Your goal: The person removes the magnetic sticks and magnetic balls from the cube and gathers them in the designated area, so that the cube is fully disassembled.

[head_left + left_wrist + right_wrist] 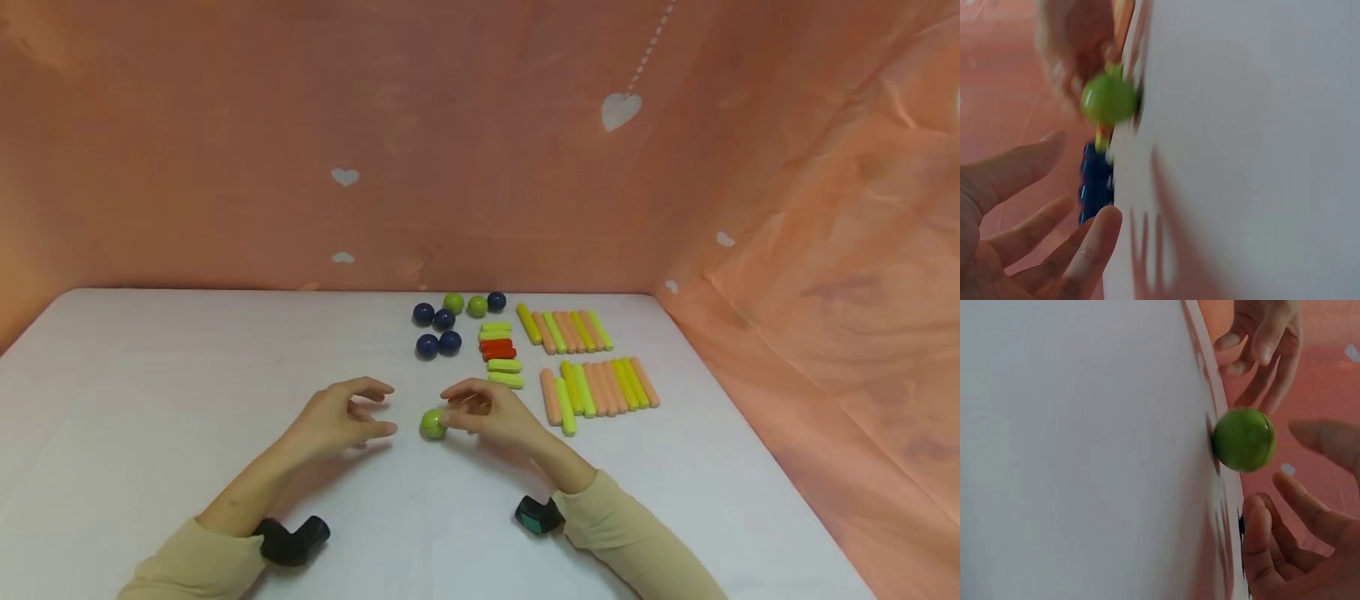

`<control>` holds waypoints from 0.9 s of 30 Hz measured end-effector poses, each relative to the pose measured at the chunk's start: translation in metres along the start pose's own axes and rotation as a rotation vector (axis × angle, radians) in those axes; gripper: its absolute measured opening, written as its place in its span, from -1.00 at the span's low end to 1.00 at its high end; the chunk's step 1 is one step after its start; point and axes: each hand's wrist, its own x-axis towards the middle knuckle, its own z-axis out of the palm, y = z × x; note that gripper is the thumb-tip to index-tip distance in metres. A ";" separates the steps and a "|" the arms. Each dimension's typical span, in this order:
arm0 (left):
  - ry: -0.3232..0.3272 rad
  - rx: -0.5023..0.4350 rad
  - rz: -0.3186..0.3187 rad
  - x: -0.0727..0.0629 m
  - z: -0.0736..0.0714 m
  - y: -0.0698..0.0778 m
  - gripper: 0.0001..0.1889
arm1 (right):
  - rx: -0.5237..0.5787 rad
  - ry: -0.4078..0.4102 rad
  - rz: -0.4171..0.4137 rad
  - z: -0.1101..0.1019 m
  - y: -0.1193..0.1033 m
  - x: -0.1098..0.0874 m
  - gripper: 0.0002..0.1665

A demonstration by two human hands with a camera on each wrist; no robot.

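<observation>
A glossy green ball with a dark line across it rests on the white table, between the two hands. Close at its right side is my right hand, thumb and fingers spread apart; the thumb overlaps the ball's edge in the head view. In the right wrist view, a gap shows between the ball and the fingertips. To the left of the ball, my left hand hovers over the table with loosely bent fingers and holds nothing. Its thumb and fingers are spread in the left wrist view.
Dark blue balls and two green balls sit at the back. Right of them lie short yellow-green sticks and red sticks. Two rows of longer sticks lie further right. An orange cloth hangs behind the table.
</observation>
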 end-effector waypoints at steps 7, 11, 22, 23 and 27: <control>0.041 0.022 -0.056 -0.022 -0.033 -0.017 -0.47 | -0.081 -0.036 -0.002 0.008 -0.005 0.006 -0.54; 0.045 0.013 -0.071 -0.030 -0.038 -0.025 -0.49 | -0.106 -0.060 -0.012 0.010 -0.005 0.008 -0.56; 0.067 0.010 -0.068 -0.030 -0.039 -0.030 -0.52 | -0.114 -0.085 -0.019 0.009 -0.005 0.018 -0.57; 0.068 0.012 -0.068 -0.030 -0.039 -0.029 -0.52 | -0.110 -0.072 -0.014 0.007 -0.006 0.021 -0.56; 0.075 0.012 -0.073 -0.027 -0.040 -0.028 -0.53 | -0.105 0.004 -0.020 -0.003 -0.014 0.036 -0.54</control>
